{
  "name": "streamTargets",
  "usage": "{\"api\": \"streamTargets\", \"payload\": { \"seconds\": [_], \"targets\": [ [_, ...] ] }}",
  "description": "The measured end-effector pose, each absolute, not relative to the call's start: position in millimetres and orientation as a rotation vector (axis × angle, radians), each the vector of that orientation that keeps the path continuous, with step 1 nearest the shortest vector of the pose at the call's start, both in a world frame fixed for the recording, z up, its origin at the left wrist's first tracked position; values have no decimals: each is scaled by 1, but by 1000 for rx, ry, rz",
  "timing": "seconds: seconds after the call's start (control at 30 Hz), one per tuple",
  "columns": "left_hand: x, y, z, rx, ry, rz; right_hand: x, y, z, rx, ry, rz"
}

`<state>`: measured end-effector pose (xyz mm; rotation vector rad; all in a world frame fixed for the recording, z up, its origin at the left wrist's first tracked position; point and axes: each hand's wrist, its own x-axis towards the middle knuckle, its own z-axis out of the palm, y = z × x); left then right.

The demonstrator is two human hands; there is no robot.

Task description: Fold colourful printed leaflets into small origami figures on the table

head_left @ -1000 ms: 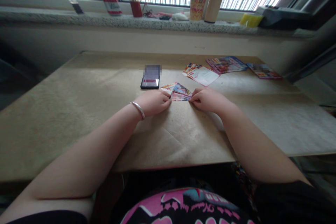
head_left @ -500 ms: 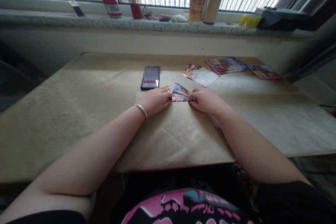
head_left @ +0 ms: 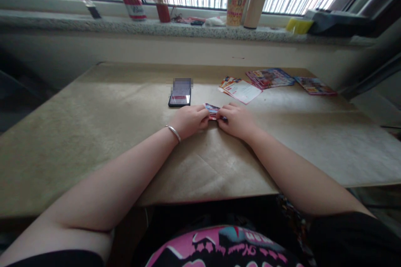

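Between my two hands a small folded paper leaflet (head_left: 213,110) with colourful print lies on the table (head_left: 200,162). My left hand (head_left: 192,120), a silver bangle at its wrist, is closed on the leaflet's left side. Its right side is gripped by the bent fingers of my right hand (head_left: 234,119). Both hands cover much of the paper, so its full shape is hidden. Just beyond my left hand rests a phone (head_left: 180,94) with its screen lit.
Several white-and-orange leaflets (head_left: 242,90) lie fanned out beyond my right hand. Farther right are a stack of colourful leaflets (head_left: 271,78) and another pile (head_left: 315,86). A red can (head_left: 133,4), a patterned cup (head_left: 237,6) and a yellow object (head_left: 299,26) stand on the windowsill.
My hands have come closer together, and the leaflet between them now shows a narrower, smaller surface. The phone and the other leaflets have stayed in place.
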<state>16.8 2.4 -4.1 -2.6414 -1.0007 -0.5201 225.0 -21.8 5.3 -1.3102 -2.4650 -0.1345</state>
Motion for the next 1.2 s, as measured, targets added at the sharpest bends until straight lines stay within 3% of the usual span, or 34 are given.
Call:
{"api": "streamTargets", "payload": {
  "seconds": [0.33,1.2],
  "targets": [
    [21,-1,-8,-2838,-944,-925,224,-19,1,-1111,-2312,114],
    [17,1,-5,-2892,-1221,-1267,250,-7,1,-1129,-2339,393]
  ]
}}
